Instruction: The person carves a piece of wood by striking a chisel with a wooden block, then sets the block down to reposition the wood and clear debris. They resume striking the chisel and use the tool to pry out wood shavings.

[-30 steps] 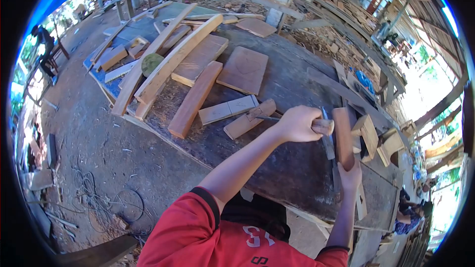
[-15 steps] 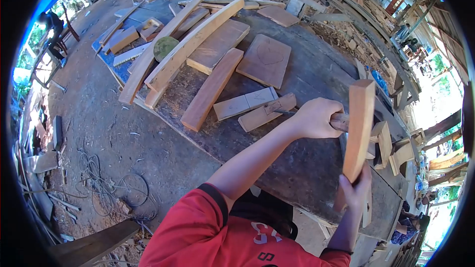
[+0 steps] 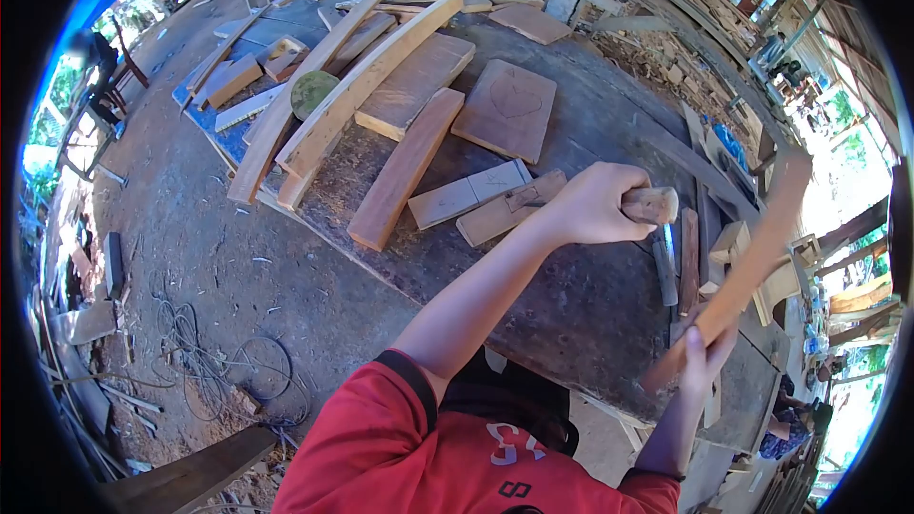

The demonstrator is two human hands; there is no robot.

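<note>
Hands: two, both the person's own, reaching out from a red shirt.
Left hand (image 3: pixel 592 205): arm stretched out over the workbench (image 3: pixel 533 314), fist wrapped tight around the wooden handle of the chisel (image 3: pixel 657 219).
Chisel: one; the handle lies level in the fist and the metal blade hangs down to the bench top beside a narrow wood strip (image 3: pixel 687 257).
Right hand (image 3: pixel 705 357): low at the bench's right end, fingers clenched on the bottom end of the wooden batten (image 3: pixel 752 262).
Wooden batten: one, blurred, tilted up and to the right, clear of the chisel handle.
Small offcuts: two (image 3: pixel 471 192), lying just beyond the left wrist.
Heart-marked board (image 3: pixel 509 109): one, flat, further back.
Long plank (image 3: pixel 405 167): one, left of the offcuts.
Curved laths (image 3: pixel 367 76): two, crossing the far stack.
Edge: the near bench edge runs diagonally under the left forearm.
Open room: bare dark top between the chisel and that edge.
</note>
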